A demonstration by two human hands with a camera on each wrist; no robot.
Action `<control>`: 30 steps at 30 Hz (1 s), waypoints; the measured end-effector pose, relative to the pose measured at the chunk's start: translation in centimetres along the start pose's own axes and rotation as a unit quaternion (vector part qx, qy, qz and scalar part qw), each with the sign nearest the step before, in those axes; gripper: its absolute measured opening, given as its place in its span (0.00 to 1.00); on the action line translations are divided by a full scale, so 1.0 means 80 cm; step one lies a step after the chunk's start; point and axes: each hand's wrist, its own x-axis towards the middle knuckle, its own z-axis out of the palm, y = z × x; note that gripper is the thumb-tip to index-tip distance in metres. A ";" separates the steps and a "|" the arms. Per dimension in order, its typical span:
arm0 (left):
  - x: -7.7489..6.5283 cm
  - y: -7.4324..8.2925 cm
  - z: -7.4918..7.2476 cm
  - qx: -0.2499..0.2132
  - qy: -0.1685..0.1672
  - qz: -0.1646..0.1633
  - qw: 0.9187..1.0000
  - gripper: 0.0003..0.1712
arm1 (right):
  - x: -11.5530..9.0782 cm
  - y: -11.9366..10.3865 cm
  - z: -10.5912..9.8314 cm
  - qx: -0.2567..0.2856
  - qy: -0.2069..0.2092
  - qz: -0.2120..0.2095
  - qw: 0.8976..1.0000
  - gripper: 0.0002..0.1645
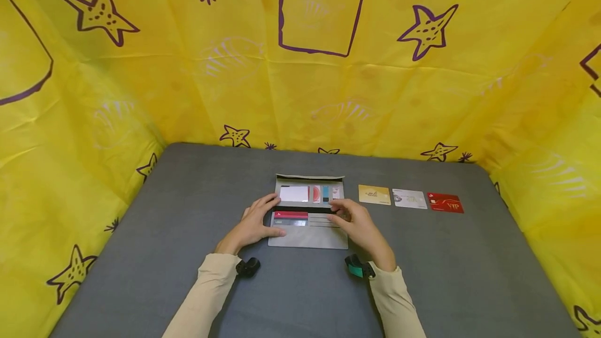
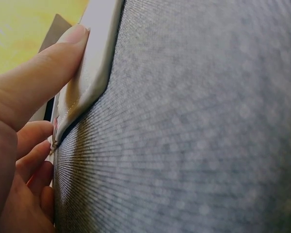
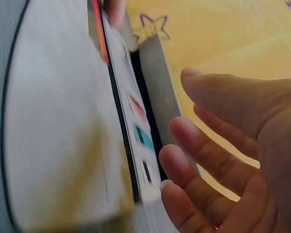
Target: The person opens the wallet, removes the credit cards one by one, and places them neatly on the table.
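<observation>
A pale grey wallet (image 1: 307,239) lies unfolded on the table, a black strip along its fold. The upper half holds a white card (image 1: 294,194) and several small coloured pieces, among them a blue one (image 1: 326,192). A red card (image 1: 291,215) and a grey card (image 1: 290,222) sit in slots of the lower half. My left hand (image 1: 253,223) rests on the wallet's left side, its thumb pressing the lower half. Over the right side hovers my right hand (image 1: 359,221), fingers loosely bent; the right wrist view shows nothing between the fingers (image 3: 177,162) and thumb.
To the right of the wallet lie a gold card (image 1: 374,195), a silver card (image 1: 409,199) and a red VIP card (image 1: 445,203) in a row. A yellow cloth (image 1: 300,87) with starfish drawings hangs around the grey table (image 1: 188,186).
</observation>
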 end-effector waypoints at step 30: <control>-0.002 0.000 0.000 -0.009 -0.005 0.007 1.000 0.54 | 0.013 -0.007 0.076 -0.037 -0.007 0.026 0.999 0.05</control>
